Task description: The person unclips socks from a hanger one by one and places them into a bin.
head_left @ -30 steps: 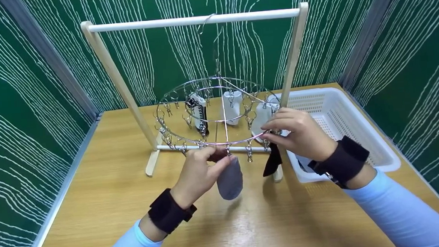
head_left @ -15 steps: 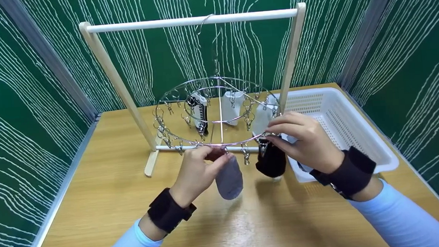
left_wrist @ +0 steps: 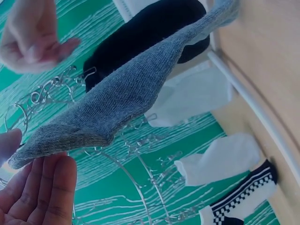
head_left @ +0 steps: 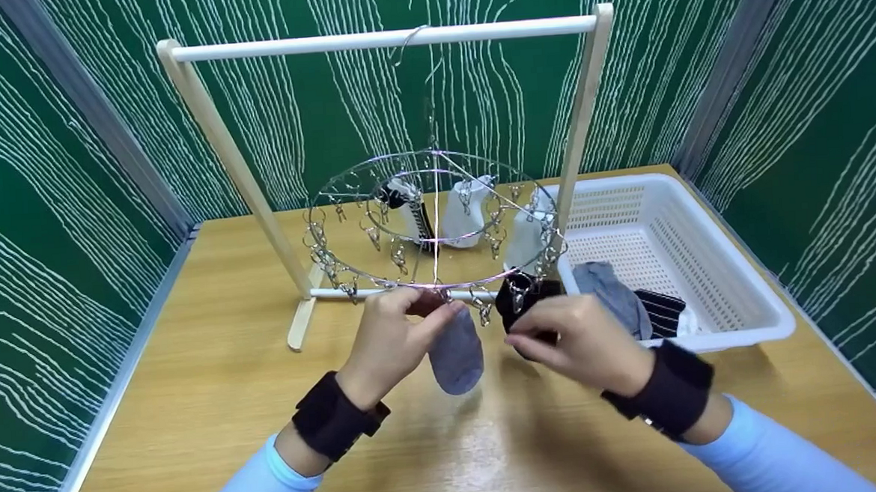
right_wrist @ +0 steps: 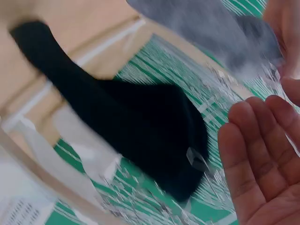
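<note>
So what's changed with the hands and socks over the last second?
The right hand has come down off the ring, away from the black sock, which now hangs clipped; its fingers are loose. The left hand still holds the clip above the grey sock. Rack and basket unchanged.

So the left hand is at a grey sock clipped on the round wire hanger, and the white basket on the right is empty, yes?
Not quite: the white basket is not empty. The head view shows a grey sock and a dark striped one lying in it. The left hand is at the clipped grey sock on the round hanger.
</note>
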Available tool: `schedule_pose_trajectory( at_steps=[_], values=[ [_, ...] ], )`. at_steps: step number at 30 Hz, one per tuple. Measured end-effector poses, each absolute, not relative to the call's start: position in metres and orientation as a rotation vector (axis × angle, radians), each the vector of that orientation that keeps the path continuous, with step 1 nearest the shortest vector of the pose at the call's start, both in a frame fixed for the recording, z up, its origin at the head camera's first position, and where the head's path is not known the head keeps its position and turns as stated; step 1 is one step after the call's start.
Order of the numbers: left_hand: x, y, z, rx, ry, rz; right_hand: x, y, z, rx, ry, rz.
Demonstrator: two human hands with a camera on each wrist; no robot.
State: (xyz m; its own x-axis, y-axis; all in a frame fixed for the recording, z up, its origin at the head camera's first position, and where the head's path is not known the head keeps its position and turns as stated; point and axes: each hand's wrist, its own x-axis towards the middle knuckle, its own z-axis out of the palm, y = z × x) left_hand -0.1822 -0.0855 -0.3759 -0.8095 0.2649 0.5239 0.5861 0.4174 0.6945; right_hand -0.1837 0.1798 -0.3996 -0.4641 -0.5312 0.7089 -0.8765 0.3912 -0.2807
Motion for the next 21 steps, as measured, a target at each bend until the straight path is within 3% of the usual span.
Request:
schedule_pose_trajectory(
  at_steps=[11,21],
  values=[
    [-0.184,-0.086,-0.377,-0.752,-2.323,-1.336,-0.185,0.158,-0.437,1.056,-2.555,1.008],
    [-0.183,-0.086,-0.376,-0.739,-2.322,-1.363,-0.198,0.142,-0.452,1.034,-2.619,1.415]
  ],
)
